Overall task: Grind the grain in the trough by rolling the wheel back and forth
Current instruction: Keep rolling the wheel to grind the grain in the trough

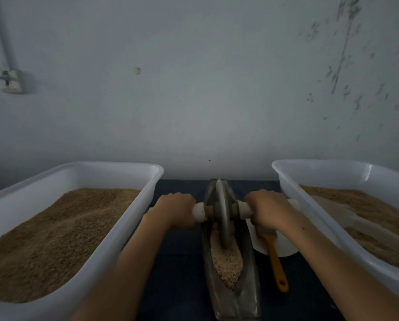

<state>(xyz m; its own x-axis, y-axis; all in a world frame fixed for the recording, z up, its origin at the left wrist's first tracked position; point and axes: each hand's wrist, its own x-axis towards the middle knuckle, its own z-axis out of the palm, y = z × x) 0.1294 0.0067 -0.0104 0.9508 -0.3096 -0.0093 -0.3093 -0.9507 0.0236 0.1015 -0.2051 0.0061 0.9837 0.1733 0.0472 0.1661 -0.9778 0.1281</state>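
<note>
You had the long, narrow boat-shaped metal trough [234, 295] lying lengthwise away from you. The thin grey metal grinding wheel [222, 212] stood upright on edge in the trough's far half, its rim sunk into the grain. Its cross axle with pale white handle ends [243, 210] stuck out over both trough walls. The pale, coarse beige grain [227, 262] lay heaped in the trough's near half, tapering to a point toward you.

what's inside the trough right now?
Pale grain heaped in the near half of the trough, with the wheel standing in it. Anything under the wheel or in the far end is hidden.
</note>
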